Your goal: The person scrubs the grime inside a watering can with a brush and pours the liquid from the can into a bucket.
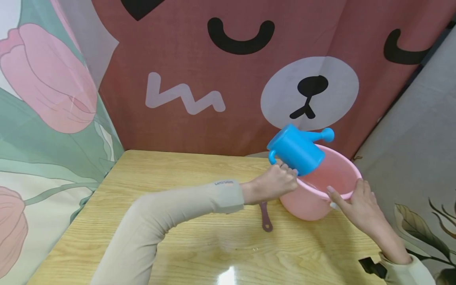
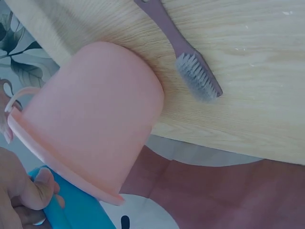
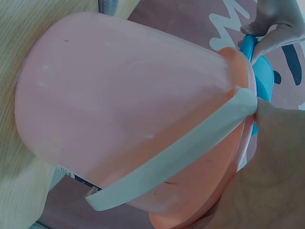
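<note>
My left hand [image 1: 276, 181] grips the handle of a blue watering can [image 1: 297, 150], which is tilted over the rim of a pink bucket [image 1: 306, 204]. The can's spout points right, across the bucket's far side. On the near right rim rests my right hand [image 1: 363, 206], its thumb over the inner edge and its fingers along the outside. In the right wrist view a white handle [image 3: 176, 152] hangs down the bucket's side. Most of the bucket's inside is hidden by the can.
Left of the bucket lies a purple brush [image 2: 198, 71] with grey bristles, bristle end toward the curtain. The wooden table [image 1: 171, 245] carries a few small water drops. A brown curtain with a bear face [image 1: 185, 130] hangs behind, and a grey patterned cloth [image 1: 409, 158] stands at the right.
</note>
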Available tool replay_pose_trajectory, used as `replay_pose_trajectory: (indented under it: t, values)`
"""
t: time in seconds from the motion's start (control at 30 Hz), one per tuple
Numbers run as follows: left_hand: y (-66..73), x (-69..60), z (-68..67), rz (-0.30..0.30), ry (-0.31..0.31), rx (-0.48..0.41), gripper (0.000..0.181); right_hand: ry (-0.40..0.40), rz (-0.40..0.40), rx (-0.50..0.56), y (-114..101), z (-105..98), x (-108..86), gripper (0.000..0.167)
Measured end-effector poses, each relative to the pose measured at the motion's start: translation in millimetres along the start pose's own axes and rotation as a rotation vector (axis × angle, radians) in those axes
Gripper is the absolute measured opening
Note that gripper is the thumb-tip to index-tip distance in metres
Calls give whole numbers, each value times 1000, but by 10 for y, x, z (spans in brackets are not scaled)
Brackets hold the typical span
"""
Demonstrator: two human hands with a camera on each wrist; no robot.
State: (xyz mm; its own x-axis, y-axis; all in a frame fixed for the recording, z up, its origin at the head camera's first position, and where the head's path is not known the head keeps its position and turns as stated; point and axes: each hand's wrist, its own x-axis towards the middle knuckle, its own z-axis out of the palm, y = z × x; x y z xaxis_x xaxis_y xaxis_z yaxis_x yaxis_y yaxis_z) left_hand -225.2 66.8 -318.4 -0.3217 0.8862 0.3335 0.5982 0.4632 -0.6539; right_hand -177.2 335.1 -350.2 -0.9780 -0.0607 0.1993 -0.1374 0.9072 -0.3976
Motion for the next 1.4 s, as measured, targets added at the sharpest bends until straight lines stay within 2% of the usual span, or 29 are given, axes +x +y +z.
replay_pose_trajectory:
  t: [0.13,0.33,0.53,0.73,0.97,1.07,1.23,1.4]
  values:
    - [-12,-16,13,-51,20,-34,19,9,-8,3,1,5,-1,98]
    - [-8,-44,35,-152,88,-99,21,-3,-12,5,7,-9,13,97]
    - [15,-111,73,-167,100,-149,25,-26,-8,18,-7,3,17,98]
    - [23,-164,119,-197,157,-249,24,-23,-5,18,1,3,7,99]
    - [20,-233,163,-303,256,-474,26,-31,-3,13,16,-9,17,102]
    - [31,-265,196,-321,304,-539,26,-36,3,16,17,-11,19,103]
    - [61,-319,247,-333,356,-580,28,-30,-2,20,9,-13,14,103]
    - [80,-349,263,-374,410,-624,37,-29,-6,22,6,-13,8,102]
